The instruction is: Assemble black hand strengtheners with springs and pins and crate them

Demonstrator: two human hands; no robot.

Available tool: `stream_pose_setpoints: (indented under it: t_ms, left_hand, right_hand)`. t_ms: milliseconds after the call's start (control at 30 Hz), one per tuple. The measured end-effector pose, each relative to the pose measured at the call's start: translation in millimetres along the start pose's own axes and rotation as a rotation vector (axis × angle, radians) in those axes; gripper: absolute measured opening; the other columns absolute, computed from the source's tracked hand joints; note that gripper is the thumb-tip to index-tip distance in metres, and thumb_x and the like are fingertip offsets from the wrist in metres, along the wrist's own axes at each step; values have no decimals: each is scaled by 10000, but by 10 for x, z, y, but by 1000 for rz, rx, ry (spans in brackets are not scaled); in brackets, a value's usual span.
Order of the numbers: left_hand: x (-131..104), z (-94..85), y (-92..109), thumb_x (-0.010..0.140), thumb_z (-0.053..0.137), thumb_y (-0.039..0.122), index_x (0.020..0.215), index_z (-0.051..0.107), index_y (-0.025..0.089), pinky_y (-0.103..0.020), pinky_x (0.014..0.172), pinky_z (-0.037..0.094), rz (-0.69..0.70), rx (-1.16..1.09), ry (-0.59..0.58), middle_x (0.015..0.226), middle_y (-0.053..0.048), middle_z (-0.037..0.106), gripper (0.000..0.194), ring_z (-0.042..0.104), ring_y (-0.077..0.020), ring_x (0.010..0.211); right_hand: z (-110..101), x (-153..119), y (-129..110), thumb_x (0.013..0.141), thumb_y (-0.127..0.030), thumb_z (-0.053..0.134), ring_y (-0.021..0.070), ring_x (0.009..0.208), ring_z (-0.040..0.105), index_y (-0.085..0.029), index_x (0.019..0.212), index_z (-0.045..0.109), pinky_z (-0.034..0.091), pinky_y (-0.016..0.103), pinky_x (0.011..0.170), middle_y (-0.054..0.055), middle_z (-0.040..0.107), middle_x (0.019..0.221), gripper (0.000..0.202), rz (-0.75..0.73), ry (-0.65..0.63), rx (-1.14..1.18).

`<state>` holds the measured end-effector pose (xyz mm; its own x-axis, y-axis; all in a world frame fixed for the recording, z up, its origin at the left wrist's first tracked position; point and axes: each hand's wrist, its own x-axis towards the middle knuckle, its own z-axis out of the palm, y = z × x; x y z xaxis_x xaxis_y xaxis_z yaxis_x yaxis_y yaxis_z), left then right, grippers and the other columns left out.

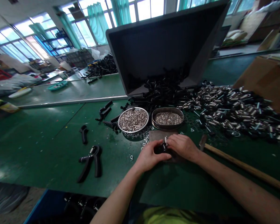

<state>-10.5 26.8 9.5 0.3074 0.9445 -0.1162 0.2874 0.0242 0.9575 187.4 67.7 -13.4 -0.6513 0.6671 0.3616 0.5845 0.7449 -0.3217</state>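
Over a flat metal plate (154, 136) on the green table, my left hand (150, 155) is closed around a small black part (164, 147). From its top rises a shiny metal spring (165, 139). My right hand (182, 145) pinches at the spring's right side, its fingertips touching the part. Just behind the plate stand a round dish of small metal pins (133, 120) and an oval tin of tiny metal pieces (168, 118). A black hand grip with a spring (96, 160) lies to the left, with a smaller black piece (84, 134) behind it.
A hammer (242, 165) lies right of my right hand, under the forearm's far side. Behind are a large tipped grey bin (163, 40) with black parts, a heap of springs and knobs (238, 109) and a cardboard box (266, 81). Small nuts (144, 141) are scattered near the plate.
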Motion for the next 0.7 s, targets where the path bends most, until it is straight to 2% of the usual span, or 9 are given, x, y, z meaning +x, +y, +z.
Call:
stream_pose_setpoints:
  t_ms: [100,200,267,367,467,533,600,700]
  left_hand:
    - [-26,95,-57,672,724,444,1214,542,176,-437,938,401,196,531,29,1126,-104,622,632,524,-281,1047]
    - [-89,178,-116,730,676,433,1241,491,152,-442,913,411,272,746,19,1087,-108,619,612,514,-278,1018]
    - [-117,201,-137,703,706,430,1215,493,165,-422,907,416,251,752,63,1085,-94,615,614,516,-264,1010]
    - [-117,200,-138,613,773,450,1104,547,192,-381,851,439,159,718,133,1047,-68,605,599,523,-249,985]
    - [-86,185,-114,560,797,468,1021,585,211,-363,815,442,97,729,148,1013,-54,583,569,525,-247,969]
    - [-66,177,-97,544,801,478,1008,596,217,-361,821,438,89,737,139,1012,-51,576,570,527,-245,970]
    - [-54,174,-85,539,800,483,1001,604,218,-360,824,436,90,745,130,1009,-52,576,568,530,-244,970]
    - [-52,176,-77,536,799,484,1000,610,212,-359,818,439,86,759,132,1007,-56,580,570,534,-246,966]
  right_hand:
    - [24,-17,49,916,-177,414,157,644,504,-186,809,608,326,286,583,38,587,686,222,-102,-65,-211]
    - [-63,-79,17,909,-204,455,179,707,531,-190,874,608,343,296,606,48,612,753,158,-93,-104,-270]
    - [-192,-223,26,891,-231,490,211,803,555,-194,965,595,379,315,650,72,633,874,134,17,-87,-290]
    - [-419,-666,154,858,-309,519,271,906,556,-223,1030,567,423,372,689,110,617,1012,198,312,-32,-323]
    - [-563,-1238,359,796,-440,566,297,786,566,-265,878,560,420,403,593,144,607,876,194,583,-62,-369]
    - [-591,-1506,446,780,-432,569,297,720,569,-279,791,536,418,421,578,158,600,794,157,697,-53,-361]
    - [-606,-1574,430,797,-428,527,295,679,585,-284,761,519,425,425,560,150,611,765,149,790,-35,-315]
    - [-670,-1314,186,835,-470,433,272,612,614,-271,838,545,445,389,495,101,648,764,229,868,-2,-143]
